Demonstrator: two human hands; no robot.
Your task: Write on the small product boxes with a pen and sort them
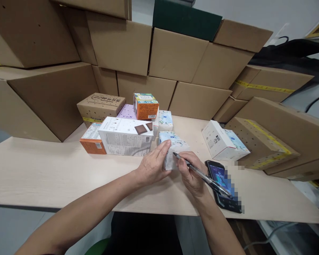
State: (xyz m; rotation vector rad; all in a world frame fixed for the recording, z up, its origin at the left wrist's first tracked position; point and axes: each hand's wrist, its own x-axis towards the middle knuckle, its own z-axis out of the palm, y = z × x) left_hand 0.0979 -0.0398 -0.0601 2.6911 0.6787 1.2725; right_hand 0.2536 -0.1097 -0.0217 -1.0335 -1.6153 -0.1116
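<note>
My left hand [155, 161] is closed around the left side of a light-blue and white patterned pack [177, 141], which stands on the table and looks like a pack of tissues. Between the thumb and fingers of my right hand [192, 173] is a clear-barrelled pen [206, 179]. Its dark tip touches or nearly touches the white side of the pack facing me. Part of that side is hidden by both hands. Just right of my right hand, a black phone [220, 177] lies with its screen lit and partly blurred out.
Left of the pack stand white printed boxes [126, 136], orange boxes [146, 108] and a brown carton [101, 104]. A white box [215, 140] and another blue patterned pack [236, 141] sit to the right. Large cardboard boxes [178, 53] wall in the back and sides of the table [69, 177].
</note>
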